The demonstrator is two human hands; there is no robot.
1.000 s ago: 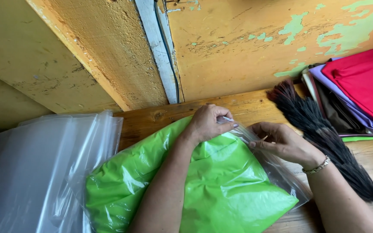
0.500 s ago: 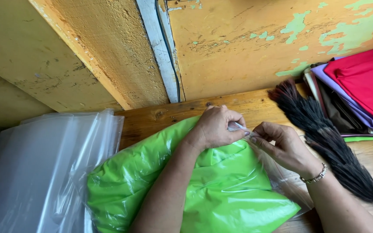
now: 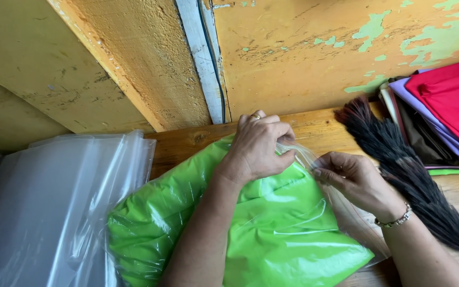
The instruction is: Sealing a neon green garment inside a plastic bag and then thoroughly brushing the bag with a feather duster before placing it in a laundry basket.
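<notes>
On the wooden tabletop [image 3: 325,127], dead centre, the green folded cloth [image 3: 272,228] sits in a clear plastic bag [image 3: 346,212]. Left hand [image 3: 258,146] and right hand [image 3: 349,178] both pinch its open edge, with a dark broom [image 3: 405,170] at 3 o'clock and spare bags [image 3: 54,207] at 9.

A clear plastic bag [image 3: 293,228] holding green fabric lies beside a stack of empty clear bags [image 3: 54,207].

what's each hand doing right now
left hand: closed, pinching the clear bag edge
right hand: closed, pinching the same edge
</notes>
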